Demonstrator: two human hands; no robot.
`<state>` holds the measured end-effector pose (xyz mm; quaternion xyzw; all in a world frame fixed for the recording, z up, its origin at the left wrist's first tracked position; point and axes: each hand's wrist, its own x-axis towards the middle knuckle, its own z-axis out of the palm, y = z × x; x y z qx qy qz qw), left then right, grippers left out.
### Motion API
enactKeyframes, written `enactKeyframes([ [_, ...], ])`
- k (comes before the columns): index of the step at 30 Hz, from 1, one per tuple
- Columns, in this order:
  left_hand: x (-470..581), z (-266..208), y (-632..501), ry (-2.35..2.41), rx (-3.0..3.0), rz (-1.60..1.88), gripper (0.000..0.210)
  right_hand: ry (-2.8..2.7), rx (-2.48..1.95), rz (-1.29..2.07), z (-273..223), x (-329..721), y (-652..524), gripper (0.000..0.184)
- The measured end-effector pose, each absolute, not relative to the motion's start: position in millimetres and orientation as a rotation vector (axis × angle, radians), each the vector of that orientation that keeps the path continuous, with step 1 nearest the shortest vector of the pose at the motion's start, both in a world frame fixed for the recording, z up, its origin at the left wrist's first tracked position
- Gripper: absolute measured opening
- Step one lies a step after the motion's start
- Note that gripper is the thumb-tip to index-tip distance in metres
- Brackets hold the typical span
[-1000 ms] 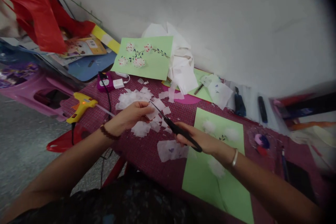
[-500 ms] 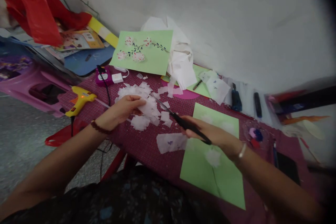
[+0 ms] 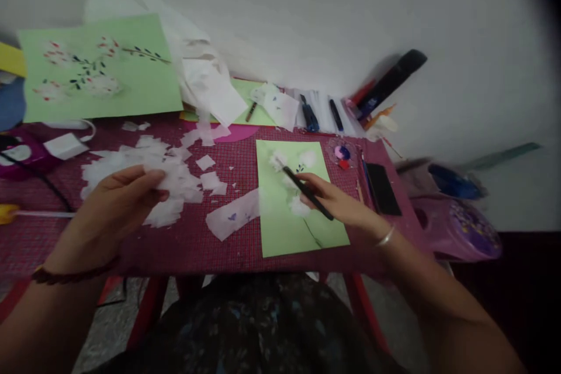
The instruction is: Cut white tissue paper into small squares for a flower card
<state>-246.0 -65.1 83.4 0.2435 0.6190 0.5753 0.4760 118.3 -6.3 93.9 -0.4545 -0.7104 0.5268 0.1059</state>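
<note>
My right hand (image 3: 322,194) grips slim black tweezers (image 3: 308,193). Their tip meets a white paper blossom (image 3: 277,160) near the top left of the green sheet (image 3: 280,228); whether it is touching or just above, I cannot tell. More white blossoms, small dark leaves and a thin painted stem show on that sheet. My left hand (image 3: 125,201) is closed in a pinch over a heap of white paper squares (image 3: 175,178); anything between its fingertips is hidden against the white paper.
A finished-looking green picture (image 3: 144,87) leans at the back left before crumpled white paper (image 3: 214,90). A paint palette (image 3: 343,155), brushes and a black pad (image 3: 383,190) lie right. A glue gun's yellow tip (image 3: 7,213) and white plug (image 3: 65,145) are left.
My view has swung to the right. The tweezers have gone from the paper squares to the top left of the green sheet. My left hand stays by the heap.
</note>
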Motion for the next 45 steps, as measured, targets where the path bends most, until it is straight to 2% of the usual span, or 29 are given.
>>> enactKeyframes([
  [3, -233, 82, -77, 1.489, 0.564, 1.302, 0.01, -2.196, -1.254, 1.697, 95, 124, -5, 0.05],
  [8, -226, 73, -98, 1.452, 0.555, 1.237, 0.015, -1.869, -1.495, 1.167, 68, 177, -30, 0.053],
  [12, -215, 70, -102, 1.485, 0.513, 1.197, 0.018, -1.98, -1.676, 0.832, 45, 208, -71, 0.051],
  [21, -159, 73, -91, 1.306, 0.721, 1.036, 0.019, -2.217, -1.903, 0.412, 44, 213, -113, 0.053],
  [25, -133, 63, -89, 1.217, 0.698, 1.185, 0.02, -2.256, -1.959, 0.269, 37, 213, -112, 0.054],
  [28, -118, 54, -92, 1.076, 0.703, 1.257, 0.02, -2.282, -1.823, 0.201, 37, 204, -112, 0.046],
  [31, -108, 48, -97, 1.059, 0.69, 1.315, 0.024, -2.174, -1.485, 0.341, 48, 175, -113, 0.031],
  [37, -106, 47, -109, 1.047, 0.739, 1.428, 0.027, -1.905, -0.829, 1.085, 67, 77, -97, 0.022],
  [41, -122, 46, -111, 1.06, 0.727, 1.453, 0.021, -1.766, -0.769, 1.478, 62, 35, -71, 0.025],
  [45, -138, 41, -109, 1.081, 0.69, 1.482, 0.017, -1.742, -0.804, 1.611, 54, 13, -55, 0.027],
])
